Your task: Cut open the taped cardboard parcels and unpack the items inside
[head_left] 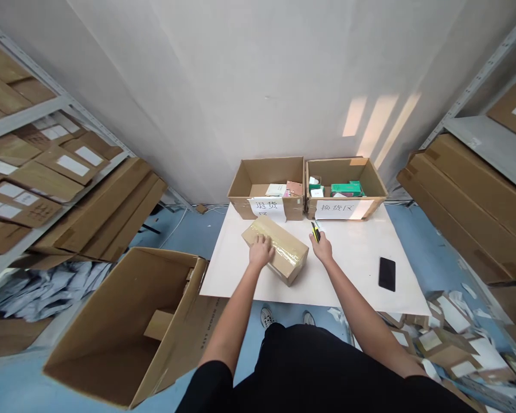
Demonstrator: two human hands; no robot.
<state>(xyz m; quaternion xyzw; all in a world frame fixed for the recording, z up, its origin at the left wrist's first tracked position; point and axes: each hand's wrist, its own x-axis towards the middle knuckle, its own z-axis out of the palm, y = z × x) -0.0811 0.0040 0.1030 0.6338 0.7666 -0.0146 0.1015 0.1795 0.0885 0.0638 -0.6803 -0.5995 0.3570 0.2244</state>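
Observation:
A taped cardboard box (pixel 277 244) lies at an angle on the white table (pixel 236 269), its clear tape shining along the top and near end. My left hand (pixel 261 250) grips it from the left, with the fingers over its upper face. To the right of the box, my right hand (pixel 322 248) is closed around a yellow and black utility knife (pixel 315 231), which points away from me. The knife is apart from the box. Whether its blade is out is too small to tell.
Two open boxes with paper labels, a left one (pixel 266 207) and a right one (pixel 346 209), stand at the table's back. A black phone (pixel 387 273) lies right. A large open carton (pixel 112 321) stands left. Shelves flank both sides; parcels (pixel 447 347) lie at lower right.

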